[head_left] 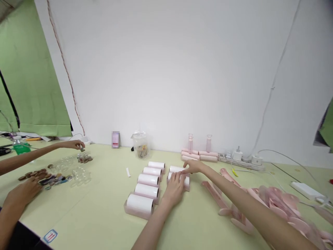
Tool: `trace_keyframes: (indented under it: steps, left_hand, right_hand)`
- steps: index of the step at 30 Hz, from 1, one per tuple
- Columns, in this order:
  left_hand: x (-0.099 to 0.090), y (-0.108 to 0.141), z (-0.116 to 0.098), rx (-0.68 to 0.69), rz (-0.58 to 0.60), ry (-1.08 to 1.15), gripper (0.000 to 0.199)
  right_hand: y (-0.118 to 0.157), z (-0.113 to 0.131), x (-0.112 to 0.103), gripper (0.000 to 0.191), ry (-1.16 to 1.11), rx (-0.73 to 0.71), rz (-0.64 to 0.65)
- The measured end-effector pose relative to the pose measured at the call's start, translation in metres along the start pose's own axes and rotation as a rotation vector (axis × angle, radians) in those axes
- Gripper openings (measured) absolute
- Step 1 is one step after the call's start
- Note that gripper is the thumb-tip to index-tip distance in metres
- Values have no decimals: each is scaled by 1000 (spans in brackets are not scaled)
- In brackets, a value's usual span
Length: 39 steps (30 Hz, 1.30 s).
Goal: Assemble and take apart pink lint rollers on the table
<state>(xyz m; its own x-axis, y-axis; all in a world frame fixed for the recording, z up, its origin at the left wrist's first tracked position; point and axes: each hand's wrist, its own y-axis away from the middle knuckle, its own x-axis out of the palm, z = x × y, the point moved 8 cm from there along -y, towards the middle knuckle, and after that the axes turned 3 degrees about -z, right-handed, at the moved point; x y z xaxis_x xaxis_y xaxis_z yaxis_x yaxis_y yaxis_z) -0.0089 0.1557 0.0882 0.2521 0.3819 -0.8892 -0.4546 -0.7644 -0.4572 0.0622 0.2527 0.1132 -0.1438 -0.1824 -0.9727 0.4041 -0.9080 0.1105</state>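
Note:
White rolls in pale pink holders form two rows on the green table. The left row [147,189] holds several rolls, lined up front to back. In the shorter right row, my left hand [175,187] lies over the front roll [186,181], its fingers on the roll's top. My right hand [192,166] reaches in from the right with bent fingers at the right end of the back roll [177,169]. Whether its fingertips pinch anything is too small to tell.
Pink plastic parts [278,205] are piled at the right. Pink rollers [208,157] and a power strip [241,162] lie by the wall. At the left, another person's hands [26,189] handle small stones [56,178]. A plastic cup [140,146] stands at the back.

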Motion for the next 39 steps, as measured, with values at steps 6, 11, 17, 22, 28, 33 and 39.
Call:
trace_keyframes:
  steps: [6,11,17,22,28,33,39]
  left_hand:
    - [14,-8,19,-127,-51,-9,56]
    - [18,5,21,-234,-126,-4,73]
    - [19,16,13,-213,-168,55,52]
    - [20,17,27,-257,-216,141,43]
    - [-9,19,21,-317,-366,305,46]
    - [-21,28,10,-436,-402,808,62]
    - [1,45,-27,-248,177,1268,81]
  right_hand:
    - [-16,-6,-1,26,-41,42,-50]
    - [-21,-41,-29,28,6,238,-262]
    - [-17,-73,-37,29,58,376,-342]
    - [-18,-73,-18,29,67,354,-298]
    - [9,-63,-35,28,47,253,-299]
    - [87,-38,-50,40,-21,45,-317]
    - [181,-1,-2,36,-74,-92,-234]
